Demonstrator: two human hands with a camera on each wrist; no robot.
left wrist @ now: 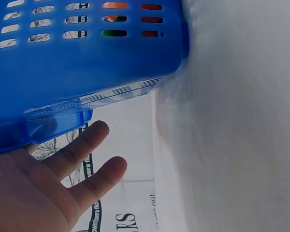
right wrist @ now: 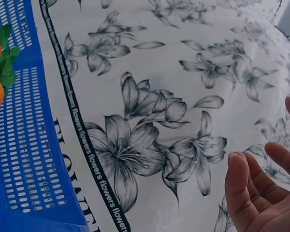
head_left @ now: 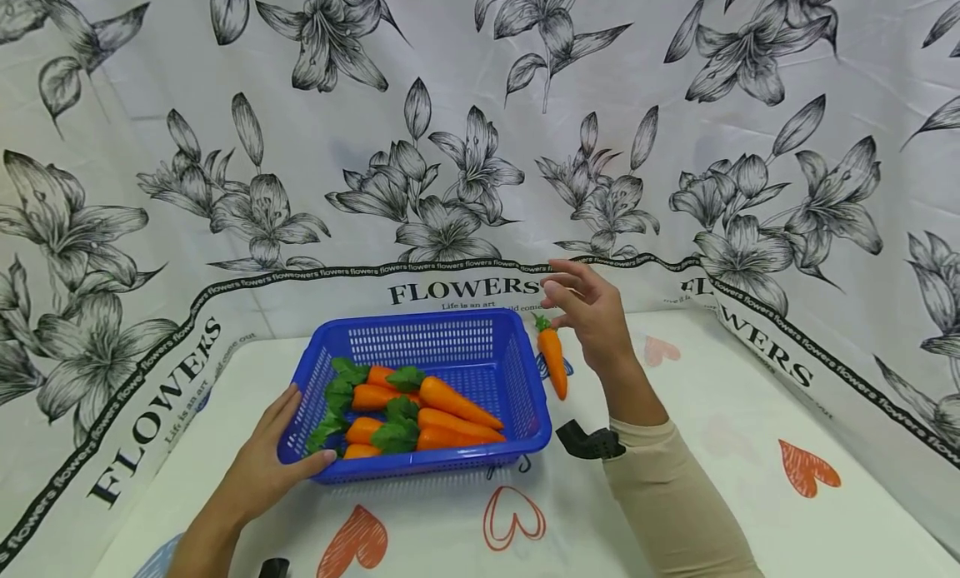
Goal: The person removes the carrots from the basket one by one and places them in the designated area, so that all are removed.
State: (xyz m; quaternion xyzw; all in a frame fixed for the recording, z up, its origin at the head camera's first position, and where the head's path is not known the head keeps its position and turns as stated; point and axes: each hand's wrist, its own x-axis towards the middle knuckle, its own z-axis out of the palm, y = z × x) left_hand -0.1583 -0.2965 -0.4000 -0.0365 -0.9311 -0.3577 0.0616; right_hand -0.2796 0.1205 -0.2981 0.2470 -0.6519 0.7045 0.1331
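A blue plastic basket (head_left: pixel 480 456) stands on the table with several orange carrots (head_left: pixel 457 403) with green leafy tops inside, mostly toward its left and front. My left hand (head_left: pixel 262 461) rests against the basket's front left corner, thumb along the front rim. In the left wrist view, two fingers (left wrist: pixel 99 181) extend straight beside the basket wall. To the right of the basket is a single carrot (head_left: pixel 553 361), leafy end away from me. Just above and right of that carrot, my right hand (head_left: pixel 596 316) hovers with loosely bent fingers and nothing between them.
A white tablecloth (head_left: pixel 697 461) with printed hearts covers the table. Behind and at both sides hangs a white curtain (head_left: pixel 450 78) printed with lilies and lettering. A black wrist mount (head_left: pixel 591 441) sticks out from my right forearm, close to the basket's right side.
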